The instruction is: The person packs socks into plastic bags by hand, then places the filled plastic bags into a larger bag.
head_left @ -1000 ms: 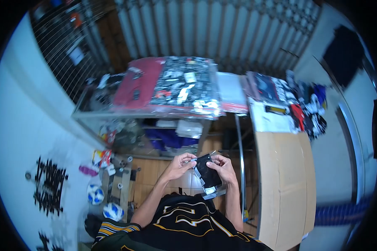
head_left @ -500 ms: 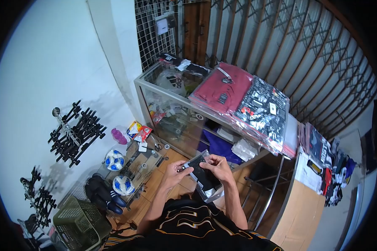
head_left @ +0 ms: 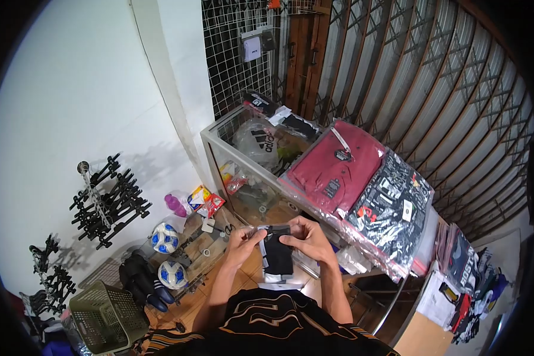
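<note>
A small black item in a clear plastic packet [head_left: 277, 255] hangs upright between my hands in front of my chest. My left hand [head_left: 244, 244] pinches its upper left edge with the thumb across the front. My right hand [head_left: 310, 240] grips the upper right part, its thumb on the black face. White and grey parts show along the packet's left side and bottom. The fingers behind the packet are hidden.
A glass display case [head_left: 219, 172] bears a packed red shirt [head_left: 338, 166] and a packed black patterned shirt [head_left: 391, 207]. At left are two balls [head_left: 165, 238], a green basket [head_left: 104, 317] and black hangers [head_left: 110, 202]. A wooden counter [head_left: 424, 335] stands at right.
The view has shifted, so the display case appears lower and further right. The packet has turned from slanted to nearly upright, and both hands still hold its top.
</note>
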The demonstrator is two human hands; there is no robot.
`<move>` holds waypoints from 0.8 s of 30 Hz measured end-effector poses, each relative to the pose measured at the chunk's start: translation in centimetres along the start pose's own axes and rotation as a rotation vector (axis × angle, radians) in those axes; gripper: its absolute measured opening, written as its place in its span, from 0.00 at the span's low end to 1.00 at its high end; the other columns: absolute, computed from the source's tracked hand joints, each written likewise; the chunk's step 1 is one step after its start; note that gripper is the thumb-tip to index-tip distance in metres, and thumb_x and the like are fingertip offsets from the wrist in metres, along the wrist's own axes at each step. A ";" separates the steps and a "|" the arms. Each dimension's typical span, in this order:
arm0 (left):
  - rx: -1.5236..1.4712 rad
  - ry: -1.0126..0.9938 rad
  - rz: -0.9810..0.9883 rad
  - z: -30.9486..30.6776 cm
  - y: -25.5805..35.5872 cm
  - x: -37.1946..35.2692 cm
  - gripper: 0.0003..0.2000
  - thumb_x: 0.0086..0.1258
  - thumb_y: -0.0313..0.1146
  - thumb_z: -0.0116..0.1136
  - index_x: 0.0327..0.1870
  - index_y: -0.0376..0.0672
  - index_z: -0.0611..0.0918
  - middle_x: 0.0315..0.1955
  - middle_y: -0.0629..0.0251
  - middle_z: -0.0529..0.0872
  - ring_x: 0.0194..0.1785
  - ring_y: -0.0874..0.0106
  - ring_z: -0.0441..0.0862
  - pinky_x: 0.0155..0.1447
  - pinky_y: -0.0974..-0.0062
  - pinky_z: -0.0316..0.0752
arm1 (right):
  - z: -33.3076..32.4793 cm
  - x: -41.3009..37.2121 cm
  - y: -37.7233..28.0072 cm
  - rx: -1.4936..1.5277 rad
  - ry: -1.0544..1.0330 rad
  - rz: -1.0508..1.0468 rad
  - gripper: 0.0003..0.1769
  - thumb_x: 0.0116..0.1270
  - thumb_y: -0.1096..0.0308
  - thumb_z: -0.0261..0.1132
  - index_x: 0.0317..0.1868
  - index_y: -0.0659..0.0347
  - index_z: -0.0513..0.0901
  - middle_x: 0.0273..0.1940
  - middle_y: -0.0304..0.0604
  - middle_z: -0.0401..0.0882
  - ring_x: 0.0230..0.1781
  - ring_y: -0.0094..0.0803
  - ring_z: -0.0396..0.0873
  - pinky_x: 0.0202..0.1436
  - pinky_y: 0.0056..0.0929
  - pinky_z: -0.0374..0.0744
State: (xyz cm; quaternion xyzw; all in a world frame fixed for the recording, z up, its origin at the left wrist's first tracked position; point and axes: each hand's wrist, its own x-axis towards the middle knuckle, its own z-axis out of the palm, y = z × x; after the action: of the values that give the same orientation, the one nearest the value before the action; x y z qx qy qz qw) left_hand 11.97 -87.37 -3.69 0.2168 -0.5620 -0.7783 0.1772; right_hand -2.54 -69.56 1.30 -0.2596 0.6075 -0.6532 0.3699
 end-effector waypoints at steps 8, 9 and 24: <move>0.432 -0.171 0.121 3.8 8.0 5.7 0.12 0.71 0.37 0.73 0.38 0.34 0.91 0.26 0.78 0.84 0.31 0.87 0.72 0.32 0.81 0.68 | -2.4 3.7 -6.3 -0.403 -0.129 0.014 0.10 0.62 0.71 0.80 0.36 0.63 0.86 0.31 0.24 0.78 0.31 0.12 0.71 0.34 0.20 0.69; 0.407 -0.162 0.117 4.0 8.3 6.6 0.12 0.71 0.37 0.73 0.38 0.35 0.91 0.25 0.79 0.83 0.30 0.87 0.72 0.32 0.81 0.68 | -2.2 4.1 -6.8 -0.338 -0.098 0.005 0.08 0.62 0.72 0.78 0.33 0.63 0.85 0.28 0.24 0.76 0.30 0.12 0.69 0.32 0.22 0.67; 0.106 -0.353 -0.073 -3.6 10.8 28.9 0.30 0.83 0.51 0.54 0.75 0.38 0.68 0.58 0.59 0.84 0.60 0.65 0.83 0.62 0.62 0.80 | -9.3 16.5 -8.8 0.417 0.631 -0.120 0.06 0.73 0.68 0.69 0.37 0.55 0.80 0.36 0.34 0.84 0.31 0.21 0.81 0.32 0.24 0.79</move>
State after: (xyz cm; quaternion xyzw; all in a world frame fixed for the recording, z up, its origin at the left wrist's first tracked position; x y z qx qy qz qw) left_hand -10.16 -108.60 1.64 0.1061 -0.6164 -0.7794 0.0356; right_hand -21.11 -77.21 7.02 0.0002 0.5292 -0.8312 0.1705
